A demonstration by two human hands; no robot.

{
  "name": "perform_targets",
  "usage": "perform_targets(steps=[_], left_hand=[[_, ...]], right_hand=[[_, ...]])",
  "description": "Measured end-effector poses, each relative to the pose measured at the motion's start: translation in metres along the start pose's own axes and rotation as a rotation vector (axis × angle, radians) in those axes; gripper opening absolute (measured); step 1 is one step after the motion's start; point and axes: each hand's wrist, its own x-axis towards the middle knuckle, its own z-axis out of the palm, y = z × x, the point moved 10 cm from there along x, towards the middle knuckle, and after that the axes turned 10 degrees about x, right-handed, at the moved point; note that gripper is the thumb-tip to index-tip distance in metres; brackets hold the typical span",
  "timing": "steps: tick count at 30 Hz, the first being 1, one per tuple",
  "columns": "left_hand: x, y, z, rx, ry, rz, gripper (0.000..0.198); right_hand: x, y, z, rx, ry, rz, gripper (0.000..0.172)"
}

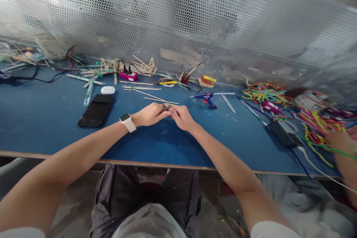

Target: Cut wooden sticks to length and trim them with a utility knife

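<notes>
My left hand [152, 114] and my right hand [182, 116] meet above the middle of the blue table. Between their fingertips is a small dark grey piece [165, 107], mostly covered, so its kind cannot be made out. Both hands are closed around it. Just beyond them lie thin wooden sticks [161, 100]. To the right of the sticks, a blue glue gun [205, 97] rests on its side with a pale glue stick [224, 93] behind it. A white-banded watch [128, 122] is on my left wrist.
A black phone [96, 111] and a white earbud case [108, 90] lie left. Behind are a purple power strip [128, 76], stick frames [146, 65] and a yellow cutter [168, 82]. At right, a co-worker's arm [344, 152] reaches among colourful pipe cleaners [315, 121]. A perforated metal sheet [125, 18] stands behind.
</notes>
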Motion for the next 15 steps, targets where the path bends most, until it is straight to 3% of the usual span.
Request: perform_targets(steps=[15], left_hand=[[-0.001,0.011,-0.002,-0.046,-0.012,0.049,0.068]], right_hand=[[-0.001,0.001,0.005,-0.002,-0.064,-0.026,0.071]])
